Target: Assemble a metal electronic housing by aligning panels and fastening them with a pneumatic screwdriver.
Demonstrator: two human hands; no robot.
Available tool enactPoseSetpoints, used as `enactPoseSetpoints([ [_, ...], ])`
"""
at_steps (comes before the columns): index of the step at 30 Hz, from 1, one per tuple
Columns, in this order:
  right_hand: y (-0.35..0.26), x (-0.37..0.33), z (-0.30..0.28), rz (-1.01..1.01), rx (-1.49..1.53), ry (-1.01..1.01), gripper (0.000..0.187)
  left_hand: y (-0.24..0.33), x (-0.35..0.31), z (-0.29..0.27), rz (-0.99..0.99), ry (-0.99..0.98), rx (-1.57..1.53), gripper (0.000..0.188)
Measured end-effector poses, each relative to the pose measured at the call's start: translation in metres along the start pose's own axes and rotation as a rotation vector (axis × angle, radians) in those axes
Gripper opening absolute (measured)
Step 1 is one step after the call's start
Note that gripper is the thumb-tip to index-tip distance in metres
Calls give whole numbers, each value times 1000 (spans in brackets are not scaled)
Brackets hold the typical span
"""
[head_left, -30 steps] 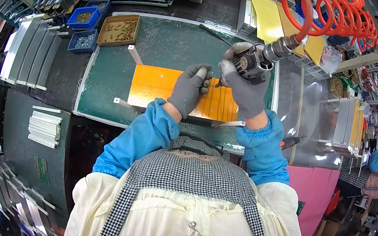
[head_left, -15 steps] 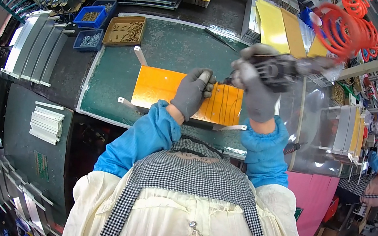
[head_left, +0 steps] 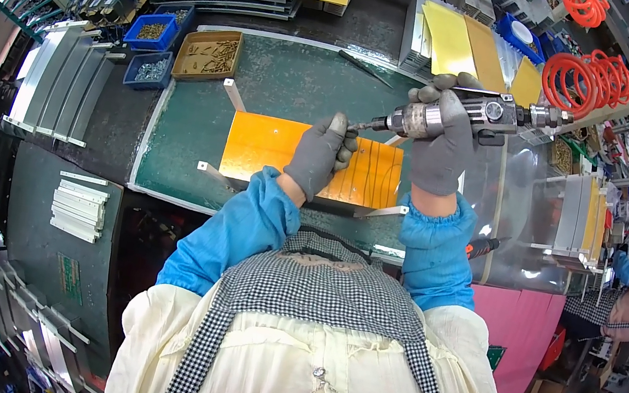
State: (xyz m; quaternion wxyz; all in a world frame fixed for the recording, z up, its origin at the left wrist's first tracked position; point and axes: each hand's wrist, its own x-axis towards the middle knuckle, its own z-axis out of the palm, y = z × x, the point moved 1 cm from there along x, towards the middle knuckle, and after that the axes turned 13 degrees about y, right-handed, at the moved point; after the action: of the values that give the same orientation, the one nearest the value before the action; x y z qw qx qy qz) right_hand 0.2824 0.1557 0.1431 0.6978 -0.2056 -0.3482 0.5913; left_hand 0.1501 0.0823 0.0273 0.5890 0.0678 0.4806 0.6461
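Note:
My right hand (head_left: 444, 149), in a grey glove, is wrapped round a silver and black pneumatic screwdriver (head_left: 492, 111). The tool lies nearly level, its bit pointing left. At the bit's tip are the closed fingers of my left hand (head_left: 315, 155), also gloved in grey; whatever they pinch is too small to make out. Beneath that hand is an orange panel (head_left: 252, 146) with thin dark lines on its right part. White legs or brackets stick out at its corners, one of them a bracket (head_left: 234, 93) at the far left.
A cardboard box of screws (head_left: 184, 69) stands at the far left of the green work mat (head_left: 293, 70), beside blue bins (head_left: 135, 41) of small fasteners. A dark rod (head_left: 364, 67) lies at the back. Red coiled hose (head_left: 584, 79) hangs right. Another screwdriver (head_left: 483, 246) lies near my right sleeve.
The screwdriver, blurred before, has turned more level and shifted slightly right and up with my right hand. My left hand stays over the panel, fingers still closed.

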Motion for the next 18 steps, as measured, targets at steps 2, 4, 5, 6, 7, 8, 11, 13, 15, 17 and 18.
enactPoseSetpoints([
  [2, -4, -1, 3, 9, -39, 37, 33, -3, 4, -3, 47, -59, 58, 38],
  [4, -14, -2, -1, 5, -62, 6, 33, -1, 2, 2, 29, -24, 41, 40],
  [5, -20, -3, -3, -2, -80, -29, 33, 1, 1, 5, 16, 10, 26, 43],
  [6, -28, -6, -5, 36, -118, -87, 34, 2, 1, 6, -32, 57, -9, 40],
  [7, -36, -14, -5, 43, -124, -78, 34, 3, 3, 7, -44, 61, -7, 40],
  [8, -41, -24, -6, 165, -147, -121, 35, 3, 5, 6, -84, 76, -54, 37],
  [11, -40, -36, -16, 363, -227, -150, 40, 4, 2, 7, -125, 58, -152, 35],
  [13, -27, -46, -22, 282, -318, -175, 43, 5, 3, 7, -103, 8, -147, 33],
  [15, -23, -50, -24, 293, -347, -173, 45, 3, 3, 4, -79, 2, -93, 33],
  [17, -20, -52, -25, 281, -317, -211, 44, 3, 2, 4, -50, -4, -44, 34],
  [18, -19, -52, -27, 282, -318, -215, 44, 4, 0, 5, -41, 19, -26, 33],
])
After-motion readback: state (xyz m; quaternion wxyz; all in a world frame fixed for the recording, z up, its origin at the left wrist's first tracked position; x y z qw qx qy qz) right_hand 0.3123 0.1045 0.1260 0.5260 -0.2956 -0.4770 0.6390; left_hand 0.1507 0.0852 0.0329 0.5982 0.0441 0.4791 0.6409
